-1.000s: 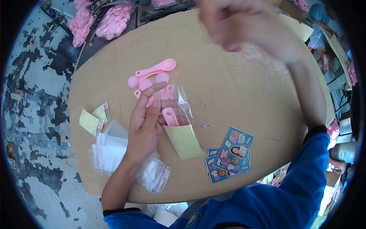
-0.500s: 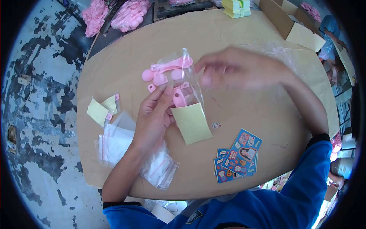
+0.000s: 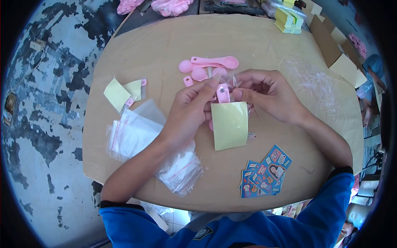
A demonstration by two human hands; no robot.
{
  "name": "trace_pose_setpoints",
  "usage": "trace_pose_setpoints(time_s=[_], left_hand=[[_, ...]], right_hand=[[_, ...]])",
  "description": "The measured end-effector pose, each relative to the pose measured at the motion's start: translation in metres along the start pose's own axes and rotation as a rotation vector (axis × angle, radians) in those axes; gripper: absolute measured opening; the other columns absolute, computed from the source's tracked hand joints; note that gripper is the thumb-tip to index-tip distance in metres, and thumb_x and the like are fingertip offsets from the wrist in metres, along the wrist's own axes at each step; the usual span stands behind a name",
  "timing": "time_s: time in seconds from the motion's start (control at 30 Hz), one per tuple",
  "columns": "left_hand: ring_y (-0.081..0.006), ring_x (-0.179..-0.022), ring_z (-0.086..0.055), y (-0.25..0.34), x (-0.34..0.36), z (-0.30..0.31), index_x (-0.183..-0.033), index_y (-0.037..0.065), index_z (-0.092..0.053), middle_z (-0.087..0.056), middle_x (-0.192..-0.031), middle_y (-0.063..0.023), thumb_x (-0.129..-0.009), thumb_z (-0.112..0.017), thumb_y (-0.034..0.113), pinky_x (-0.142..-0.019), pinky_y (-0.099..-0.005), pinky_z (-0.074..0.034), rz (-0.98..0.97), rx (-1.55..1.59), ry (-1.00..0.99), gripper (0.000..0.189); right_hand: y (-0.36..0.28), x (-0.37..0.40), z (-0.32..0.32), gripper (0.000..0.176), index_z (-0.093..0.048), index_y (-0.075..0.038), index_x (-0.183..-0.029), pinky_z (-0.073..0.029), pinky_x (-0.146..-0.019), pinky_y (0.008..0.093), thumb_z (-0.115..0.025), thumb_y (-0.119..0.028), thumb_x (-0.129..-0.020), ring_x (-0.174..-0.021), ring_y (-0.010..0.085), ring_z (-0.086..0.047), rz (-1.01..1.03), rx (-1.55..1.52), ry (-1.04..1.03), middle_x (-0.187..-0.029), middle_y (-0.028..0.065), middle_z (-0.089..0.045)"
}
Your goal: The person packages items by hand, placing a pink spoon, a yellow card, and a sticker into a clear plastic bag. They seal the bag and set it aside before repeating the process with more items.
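Observation:
My left hand [image 3: 188, 105] is closed on the left side of a clear plastic bag, near its top. Inside that bag are a pale yellow card [image 3: 230, 129] and a pink spoon, whose holed handle [image 3: 223, 94] shows above the card. Fingers of my right hand [image 3: 268, 96] pinch the bag's upper right edge. Just beyond both hands lie several loose pink spoons [image 3: 225, 62], partly hidden by my fingers. A pile of clear zip bags [image 3: 138, 130] sits beneath and beside my left forearm. Blue illustrated cards [image 3: 269, 171] lie fanned nearer my body, at the right.
Two packets with yellow cards [image 3: 117, 94] lie at the left. A banded stack of yellow cards [image 3: 288, 21] and a cardboard box [image 3: 328, 45] stand at the far right. Thin plastic strands [image 3: 316, 87] lie right; pink bundles [image 3: 171, 6] lie beyond the table.
My right hand has come down and left from its blurred sweep to grip the bag's top. The bag now hangs straighter, its upper end gathered between both hands. The camera view has shifted slightly.

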State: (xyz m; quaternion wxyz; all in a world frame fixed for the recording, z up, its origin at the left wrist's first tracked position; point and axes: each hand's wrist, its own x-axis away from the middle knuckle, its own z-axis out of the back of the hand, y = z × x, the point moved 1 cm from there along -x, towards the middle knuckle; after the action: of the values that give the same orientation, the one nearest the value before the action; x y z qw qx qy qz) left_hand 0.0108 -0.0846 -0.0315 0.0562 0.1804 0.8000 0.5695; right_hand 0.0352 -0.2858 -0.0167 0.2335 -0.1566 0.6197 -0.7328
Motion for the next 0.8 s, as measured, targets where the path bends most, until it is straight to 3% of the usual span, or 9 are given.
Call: trace_pose_setpoints(time_s=[0.1, 0.2, 0.3, 0.5, 0.6, 0.7, 0.8], left_hand=[[-0.0077, -0.071, -0.064, 0.002, 0.001, -0.006, -0.114, 0.001, -0.063, -0.066, -0.088, -0.0033, -0.102, -0.047, 0.033, -0.055, -0.0214, -0.05, -0.019, -0.074, 0.079, 0.038], [-0.0072, -0.067, -0.063, 0.003, 0.004, -0.008, -0.112, 0.001, -0.063, -0.066, -0.085, -0.0031, -0.102, -0.046, 0.033, -0.052, -0.0205, -0.049, -0.065, -0.131, 0.1, 0.038], [-0.0064, -0.065, -0.063, -0.002, 0.005, -0.003, -0.11, 0.002, -0.063, -0.065, -0.082, -0.0025, -0.102, -0.045, 0.034, -0.05, -0.0197, -0.048, -0.066, -0.186, 0.032, 0.038], [-0.0073, -0.068, -0.064, 0.005, 0.004, -0.008, -0.115, 0.003, -0.06, -0.066, -0.082, -0.0028, -0.102, -0.047, 0.029, -0.054, -0.0202, -0.05, -0.036, -0.077, 0.054, 0.032], [-0.0099, -0.077, -0.067, 0.004, 0.005, -0.006, -0.125, 0.005, -0.057, -0.067, -0.095, -0.0049, -0.1, -0.05, 0.025, -0.06, -0.0237, -0.053, -0.065, -0.21, -0.008, 0.032], [-0.0109, -0.079, -0.067, 0.008, 0.007, -0.01, -0.126, 0.005, -0.055, -0.066, -0.099, -0.0058, -0.1, -0.05, 0.021, -0.06, -0.0243, -0.053, -0.048, -0.161, -0.043, 0.031], [-0.0119, -0.084, -0.067, 0.007, 0.007, -0.013, -0.124, 0.003, -0.054, -0.065, -0.096, -0.0067, -0.102, -0.047, 0.019, -0.066, -0.0258, -0.055, -0.038, -0.081, -0.048, 0.028]], right_hand=[[0.004, 0.0, 0.0, 0.029, -0.064, -0.004, -0.117, -0.049, -0.06, 0.0211, -0.065, -0.018, -0.092, -0.072, 0.0051, -0.06, 0.008, -0.025, -0.027, -0.089, 0.0027, -0.069], [0.005, 0.0, -0.005, 0.028, -0.064, -0.003, -0.117, -0.049, -0.059, 0.0211, -0.064, -0.017, -0.093, -0.072, 0.0051, -0.06, 0.039, -0.04, 0.02, -0.089, 0.0022, -0.069], [0.005, -0.002, -0.001, 0.028, -0.064, -0.003, -0.116, -0.049, -0.058, 0.0211, -0.063, -0.018, -0.094, -0.07, 0.0048, -0.059, 0.014, -0.013, -0.107, -0.088, 0.0017, -0.068], [0.01, -0.004, 0.008, 0.027, -0.066, -0.003, -0.115, -0.048, -0.056, 0.021, -0.062, -0.02, -0.094, -0.064, 0.0046, -0.055, -0.008, -0.056, -0.01, -0.081, 0.0015, -0.065], [0.015, -0.001, 0.01, 0.025, -0.067, -0.002, -0.112, -0.048, -0.056, 0.0212, -0.063, -0.018, -0.094, -0.062, 0.005, -0.054, -0.005, -0.075, 0.053, -0.079, 0.0019, -0.064], [0.022, 0.003, 0.011, 0.023, -0.069, -0.002, -0.11, -0.048, -0.056, 0.0216, -0.063, -0.015, -0.093, -0.062, 0.0059, -0.055, 0.06, -0.082, 0.097, -0.079, 0.0016, -0.064], [0.026, 0.004, 0.016, 0.022, -0.068, -0.001, -0.111, -0.048, -0.06, 0.023, -0.06, -0.005, -0.091, -0.066, 0.0075, -0.056, 0.144, -0.069, 0.095, -0.079, 0.0031, -0.066]])
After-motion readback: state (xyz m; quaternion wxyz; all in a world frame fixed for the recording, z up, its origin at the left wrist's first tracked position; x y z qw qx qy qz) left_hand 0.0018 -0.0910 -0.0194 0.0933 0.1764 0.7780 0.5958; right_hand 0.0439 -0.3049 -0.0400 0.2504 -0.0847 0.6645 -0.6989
